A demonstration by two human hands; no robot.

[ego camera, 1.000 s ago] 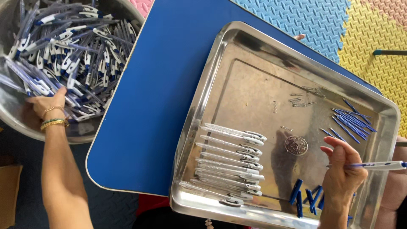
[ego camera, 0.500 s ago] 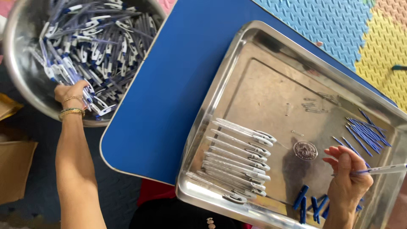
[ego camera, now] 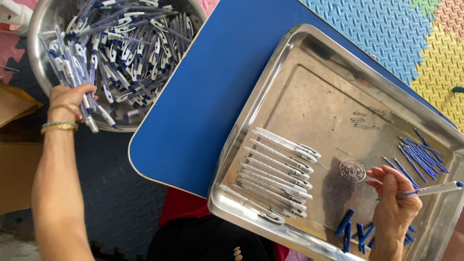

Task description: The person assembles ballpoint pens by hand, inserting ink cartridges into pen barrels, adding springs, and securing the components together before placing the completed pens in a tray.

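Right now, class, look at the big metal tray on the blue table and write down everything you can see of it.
The metal tray is rectangular, shiny and scuffed like steel, with a raised rolled rim and rounded corners. It lies flat, askew on the blue table, its near corner overhanging the edge. Inside lie a neat row of white pens, thin blue refills, small springs and blue caps. The right hand, holding a pen, hovers over its near end.

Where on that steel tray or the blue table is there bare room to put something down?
The rectangular steel tray is bare across its upper middle, between its far rim and the row of white pens. The blue table is bare between the tray and the round steel bowl. It is crowded near the right hand, with blue refills, small springs and blue caps.
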